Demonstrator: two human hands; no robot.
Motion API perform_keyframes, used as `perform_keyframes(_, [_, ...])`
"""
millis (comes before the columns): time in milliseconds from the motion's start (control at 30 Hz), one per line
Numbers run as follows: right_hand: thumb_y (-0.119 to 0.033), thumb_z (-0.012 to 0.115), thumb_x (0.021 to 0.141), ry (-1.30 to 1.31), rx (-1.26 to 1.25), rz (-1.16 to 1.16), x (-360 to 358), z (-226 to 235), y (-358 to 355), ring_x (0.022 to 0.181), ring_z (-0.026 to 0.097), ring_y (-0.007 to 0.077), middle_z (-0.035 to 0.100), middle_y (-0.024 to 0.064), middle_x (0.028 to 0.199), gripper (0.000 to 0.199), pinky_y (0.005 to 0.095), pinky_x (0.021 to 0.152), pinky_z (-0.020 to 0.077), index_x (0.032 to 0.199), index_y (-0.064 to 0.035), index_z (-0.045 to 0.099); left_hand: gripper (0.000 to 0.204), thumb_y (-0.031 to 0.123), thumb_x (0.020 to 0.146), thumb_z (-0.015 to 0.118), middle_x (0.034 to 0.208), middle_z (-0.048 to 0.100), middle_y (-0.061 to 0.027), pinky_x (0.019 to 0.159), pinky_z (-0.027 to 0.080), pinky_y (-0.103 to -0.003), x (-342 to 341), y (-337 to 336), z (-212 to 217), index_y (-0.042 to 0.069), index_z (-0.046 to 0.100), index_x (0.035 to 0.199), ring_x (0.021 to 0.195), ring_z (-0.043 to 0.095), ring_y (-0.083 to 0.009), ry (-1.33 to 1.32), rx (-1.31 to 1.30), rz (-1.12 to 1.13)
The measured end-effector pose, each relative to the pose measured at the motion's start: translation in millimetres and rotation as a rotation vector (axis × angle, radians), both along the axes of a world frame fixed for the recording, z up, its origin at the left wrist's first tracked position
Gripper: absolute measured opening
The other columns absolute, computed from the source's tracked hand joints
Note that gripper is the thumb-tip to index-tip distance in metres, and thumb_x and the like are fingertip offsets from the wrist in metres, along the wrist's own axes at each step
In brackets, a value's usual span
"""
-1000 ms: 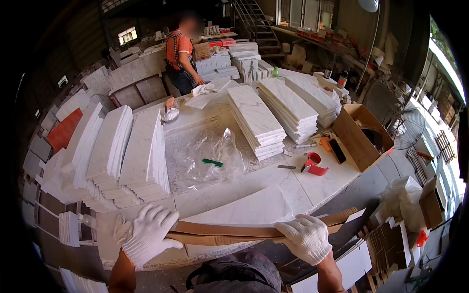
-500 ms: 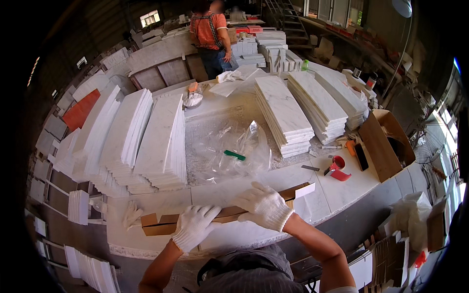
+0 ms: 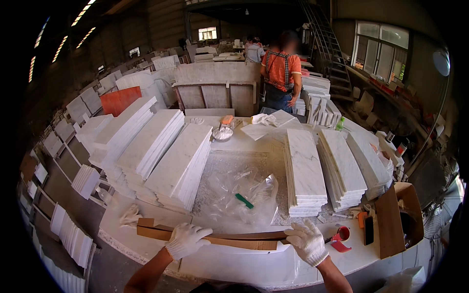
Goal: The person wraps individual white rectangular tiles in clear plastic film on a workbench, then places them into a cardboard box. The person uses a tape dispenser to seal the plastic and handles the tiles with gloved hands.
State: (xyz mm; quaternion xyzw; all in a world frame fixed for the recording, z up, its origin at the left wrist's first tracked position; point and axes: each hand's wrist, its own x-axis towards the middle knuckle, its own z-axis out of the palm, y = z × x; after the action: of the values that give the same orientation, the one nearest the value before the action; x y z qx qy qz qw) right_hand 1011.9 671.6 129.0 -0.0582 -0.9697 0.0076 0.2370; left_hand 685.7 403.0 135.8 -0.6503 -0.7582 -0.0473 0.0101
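Both gloved hands grip a long flat cardboard strip point(image 3: 229, 239) lying along the near edge of the table point(image 3: 371, 251): left hand point(image 3: 185, 239) fingers curled over its left part, right hand point(image 3: 307, 240) fingers clamped on the right end, spaced apart to keep it level; marble tile stacks point(image 3: 305, 171) behind

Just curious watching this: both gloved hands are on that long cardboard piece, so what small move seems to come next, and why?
Probably settle the long cardboard piece flat along the wrapped white slab at the table edge: the left hand and right hand each press on it.
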Motion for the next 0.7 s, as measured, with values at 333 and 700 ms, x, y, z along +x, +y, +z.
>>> perform_keyframes(333, [-0.015,0.074,0.086,0.019,-0.693,0.132,0,-4,8,0.114,0.066,0.0310,0.069,0.0091,0.123,0.019,0.0450,0.100,0.0494,0.103,-0.0135,0.066,0.041,0.043,0.085,0.072,0.106,0.075,-0.0021,0.082,0.054,-0.039,-2,5,-1,0.018,0.070,0.117,0.095,0.070,-0.0244,-0.027,0.063,-0.063])
perform_keyframes(700, [-0.029,0.078,0.077,-0.193,-0.281,-0.038,-33,-9,-11,0.078,0.068,0.0249,0.073,0.0064,0.084,0.030,0.0407,0.074,0.0465,0.103,-0.0148,0.073,0.032,0.042,0.085,0.071,0.093,0.073,-0.0009,0.076,0.054,-0.037,-2,-3,-14,0.019,0.068,0.107,0.085,0.069,-0.0212,0.017,-0.045,-0.026])
